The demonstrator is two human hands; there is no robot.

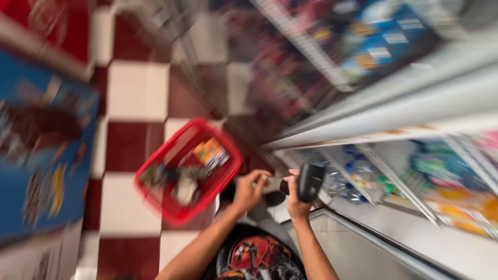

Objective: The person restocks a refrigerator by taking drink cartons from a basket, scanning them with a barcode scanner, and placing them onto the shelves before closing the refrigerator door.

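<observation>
Blue box: large blue carton (44,155) with brown and yellow print fills the left edge, blurred
Basket packages: an orange-and-green pack (211,152) lies in the upper corner of the red basket (155,161); grey items beside it are too blurred to tell
Cooler shelves: blue packs with white labels (381,39) top right; bottles with blue caps (358,179) behind glass, lower right
Right hand (297,199): raised, fingers wrapped around a black handheld scanner (310,181), just beside the cooler door
Left hand (250,191): raised near the scanner, fingers curled loosely, holding nothing visible
Floor: red and white tiles (132,91)
</observation>
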